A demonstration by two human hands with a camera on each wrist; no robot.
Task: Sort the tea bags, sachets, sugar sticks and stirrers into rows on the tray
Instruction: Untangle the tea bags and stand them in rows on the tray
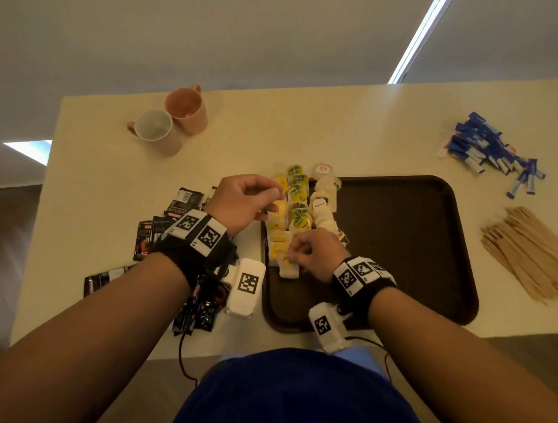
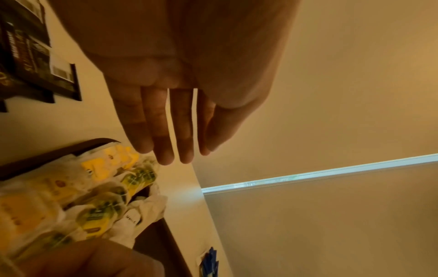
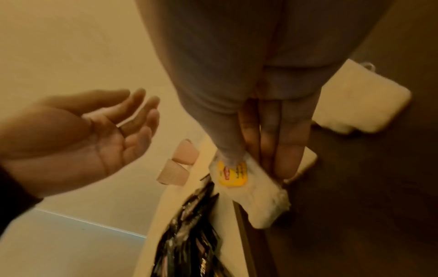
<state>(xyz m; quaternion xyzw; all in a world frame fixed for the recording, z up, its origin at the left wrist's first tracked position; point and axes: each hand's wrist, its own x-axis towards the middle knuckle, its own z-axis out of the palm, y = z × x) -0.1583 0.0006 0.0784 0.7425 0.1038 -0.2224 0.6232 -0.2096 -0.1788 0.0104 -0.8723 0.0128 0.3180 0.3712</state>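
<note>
Our right hand [image 1: 312, 254] pinches a yellow-labelled tea bag [image 3: 246, 184] over the brown tray's [image 1: 437, 262] near-left corner; our left hand [image 1: 244, 200], fingers relaxed and empty, hovers beside the tea-bag rows [image 1: 293, 209] on it.

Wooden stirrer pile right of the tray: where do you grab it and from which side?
Judgement: take the wooden stirrers across the middle of the bundle, thumb on one long side and fingers on the other. They lie flat and roughly parallel on the table, slanting away from the tray. Come from above with the right hand, the nearer one.
</note>
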